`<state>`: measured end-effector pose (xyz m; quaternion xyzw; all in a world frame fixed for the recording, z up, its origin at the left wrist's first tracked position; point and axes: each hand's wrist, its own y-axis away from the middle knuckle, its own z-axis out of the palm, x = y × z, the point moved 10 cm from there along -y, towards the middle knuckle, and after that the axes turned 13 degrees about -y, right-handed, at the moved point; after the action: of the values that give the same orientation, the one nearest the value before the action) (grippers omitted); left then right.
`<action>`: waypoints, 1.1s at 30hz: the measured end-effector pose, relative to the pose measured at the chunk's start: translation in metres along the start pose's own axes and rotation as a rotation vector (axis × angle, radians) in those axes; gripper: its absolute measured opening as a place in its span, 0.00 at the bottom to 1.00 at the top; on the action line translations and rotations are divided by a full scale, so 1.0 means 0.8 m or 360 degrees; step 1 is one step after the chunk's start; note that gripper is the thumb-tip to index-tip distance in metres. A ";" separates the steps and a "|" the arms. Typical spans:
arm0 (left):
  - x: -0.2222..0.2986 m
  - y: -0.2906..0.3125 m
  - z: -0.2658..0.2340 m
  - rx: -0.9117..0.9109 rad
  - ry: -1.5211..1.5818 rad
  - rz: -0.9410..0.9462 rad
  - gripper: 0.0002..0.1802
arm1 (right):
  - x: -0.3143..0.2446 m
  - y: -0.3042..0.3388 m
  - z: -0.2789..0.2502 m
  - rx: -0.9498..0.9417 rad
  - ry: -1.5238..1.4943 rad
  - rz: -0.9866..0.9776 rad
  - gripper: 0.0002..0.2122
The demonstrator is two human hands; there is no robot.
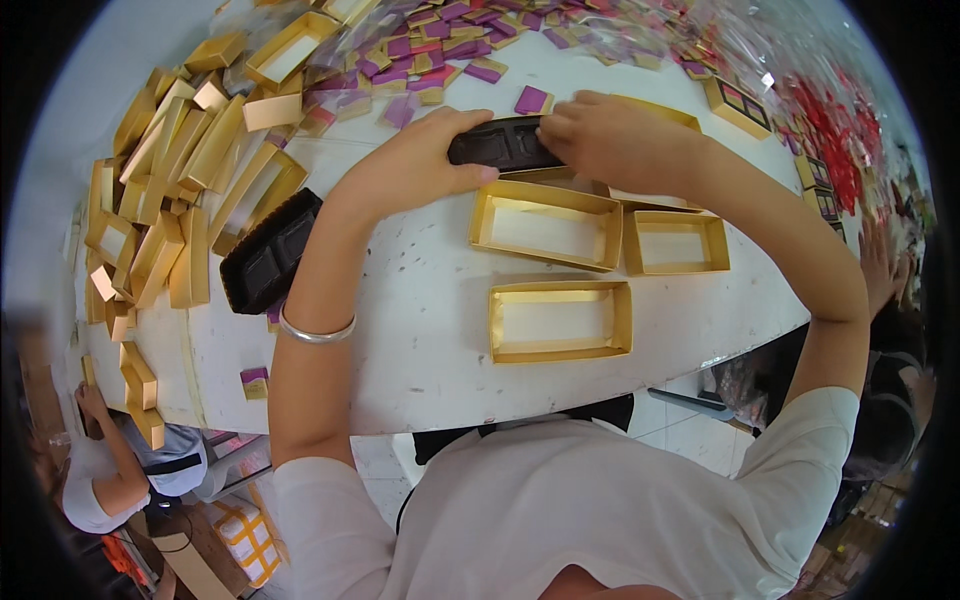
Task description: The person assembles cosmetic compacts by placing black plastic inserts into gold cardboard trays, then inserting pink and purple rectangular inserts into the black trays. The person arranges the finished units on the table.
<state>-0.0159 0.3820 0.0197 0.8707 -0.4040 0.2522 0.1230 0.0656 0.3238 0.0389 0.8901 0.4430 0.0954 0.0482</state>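
Fingers of both hands close on a black plastic insert tray (503,143), held just above the far edge of the white table (420,340). The left hand (415,165) wraps its near-left end, thumb lying along the front edge, the other fingers curled over the top; the right hand (605,135) covers the opposite end with fingers bent down over it, so that end of the tray is hidden and its full length cannot be judged. Whether the tray touches the table or the box below it is hard to tell.

Just under the hands lies an open gold box base (546,224), with a second gold base (676,242) beside it to the right and a third (560,320) nearer the body. Another gold box (655,112) shows only partly behind the right wrist. A silver bangle (315,330) sits on the left forearm.

To the left, a stack of black insert trays (268,252) rests near a loose heap of gold box parts (165,190) that spills toward the table's left rim. Small purple and gold wrapped pieces (440,45) are scattered across the far side; one purple piece (532,99) lies just beyond the held tray. At the far right, red items (835,135) under clear wrapping blur toward the lens rim and cannot be made out.

Below the table edge a pale tiled floor (670,415) shows. Another person in a white top (95,480) crouches at the lower left, and someone else's hand (878,262) reaches in at the right, cut off by the dark rim.
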 end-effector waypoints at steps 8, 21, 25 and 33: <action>0.034 0.031 -0.057 0.0594 -0.0588 0.0190 0.32 | 0.005 0.014 -0.029 0.0274 -0.1026 0.0251 0.17; -0.034 0.259 -0.115 0.0538 -0.1188 -0.0734 0.13 | -0.018 0.064 -0.077 0.1043 -0.1085 0.0082 0.11; -0.026 0.247 -0.133 0.0444 -0.1170 -0.0605 0.17 | -0.024 0.076 -0.083 0.1078 -0.1042 0.0041 0.14; 0.073 0.159 -0.138 0.0420 -0.0345 0.0021 0.17 | -0.087 0.099 -0.145 0.1500 -0.0401 -0.0243 0.26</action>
<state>-0.1187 0.3091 0.1451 0.8986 -0.3842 0.2083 -0.0384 0.0615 0.2208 0.1565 0.7846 0.4927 -0.2276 -0.2997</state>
